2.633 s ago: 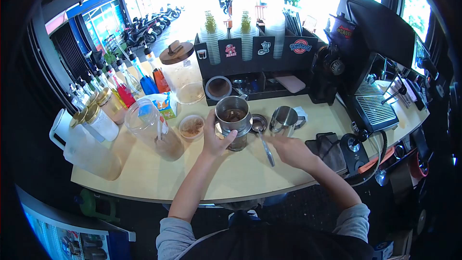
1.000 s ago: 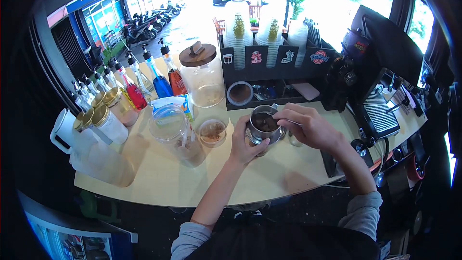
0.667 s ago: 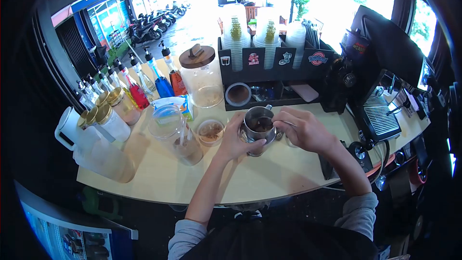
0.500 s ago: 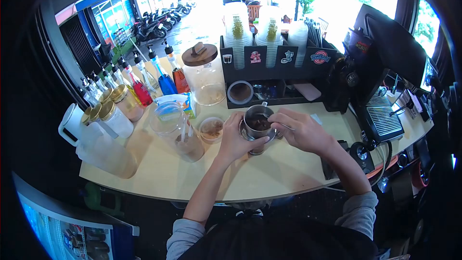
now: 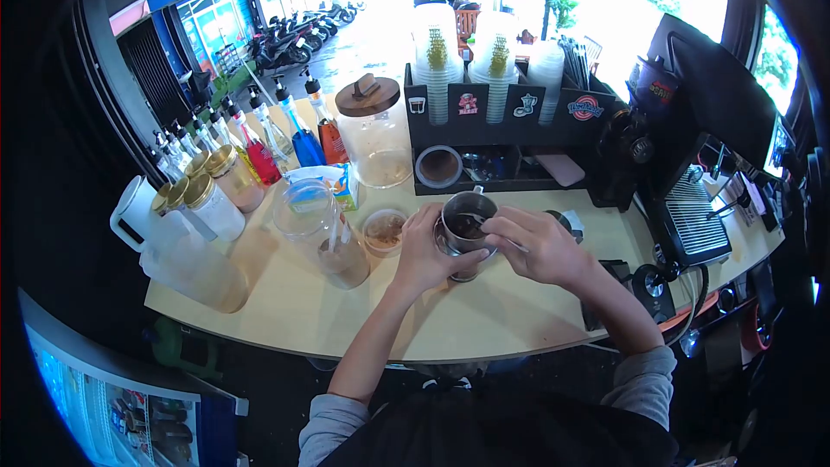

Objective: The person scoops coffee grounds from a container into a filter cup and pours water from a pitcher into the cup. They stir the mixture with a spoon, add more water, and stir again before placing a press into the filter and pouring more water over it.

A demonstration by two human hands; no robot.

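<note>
In the middle of the counter stands a metal drip coffee filter (image 5: 468, 207), with dark contents inside and a rim flange below. It sits on a small glass (image 5: 464, 273), mostly hidden. My left hand (image 5: 425, 251) wraps around the filter's left side, thumb across its front. Above the filter's right rim, my right hand (image 5: 540, 246) pinches a thin metal spoon (image 5: 520, 246), its tip down in the filter. To the left are a small tub of brown powder (image 5: 384, 231) and a tall clear pitcher (image 5: 343, 261) with brown contents.
Behind my hands is a black organizer (image 5: 510, 125) with stacked plastic cups (image 5: 438, 78). Syrup pump bottles (image 5: 305, 147), lidded jars (image 5: 213, 207) and a large glass jar (image 5: 376, 147) stand left. An espresso machine (image 5: 692, 216) is at right; the counter's front edge curves near me.
The view has shifted slightly, so the counter items appear a little to the right. My right hand has moved a little with the spoon at the filter; my left hand keeps its hold.
</note>
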